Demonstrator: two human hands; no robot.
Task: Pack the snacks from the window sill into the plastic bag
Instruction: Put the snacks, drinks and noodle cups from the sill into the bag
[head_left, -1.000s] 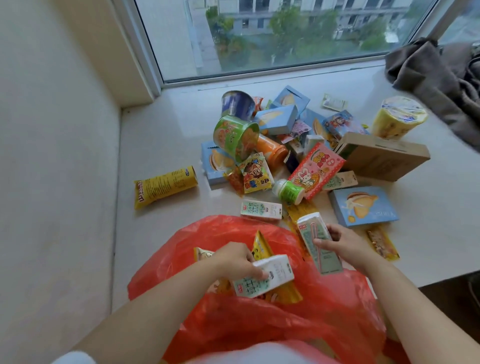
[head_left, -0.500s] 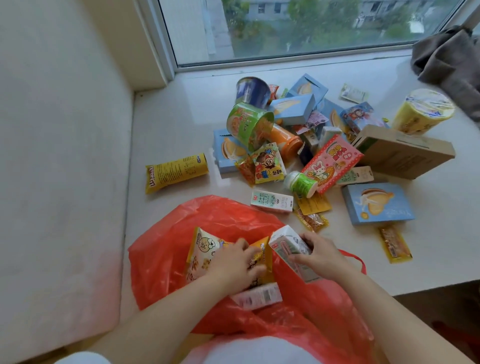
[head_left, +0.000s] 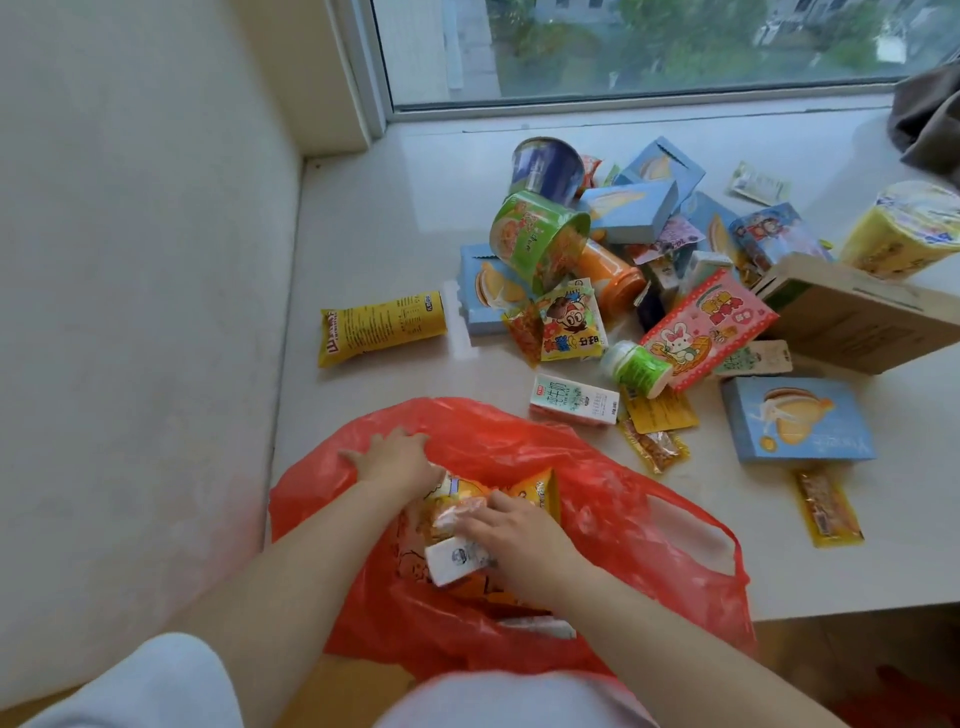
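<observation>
The red plastic bag (head_left: 597, 499) lies open at the sill's near edge, with yellow snack packets (head_left: 535, 491) inside. My right hand (head_left: 511, 538) is inside the bag mouth, closed on a white milk carton (head_left: 449, 564). My left hand (head_left: 395, 457) rests on the bag's far left rim, fingers spread over the plastic. Beyond the bag the snacks lie heaped on the window sill (head_left: 395, 208): a second milk carton (head_left: 574, 400), a small green bottle (head_left: 636, 369), a pink rabbit packet (head_left: 701, 327), a green cup (head_left: 537, 239) and several blue boxes.
A yellow packet (head_left: 382, 327) lies alone to the left of the heap. A flat cardboard box (head_left: 857, 322) and a yellow noodle cup (head_left: 904, 228) sit at the right. Grey cloth (head_left: 930, 130) lies at the far right. A wall closes the left side.
My right hand has carried its milk carton down into the bag. My left hand has let go of the other carton and moved up to the bag's far left rim.
</observation>
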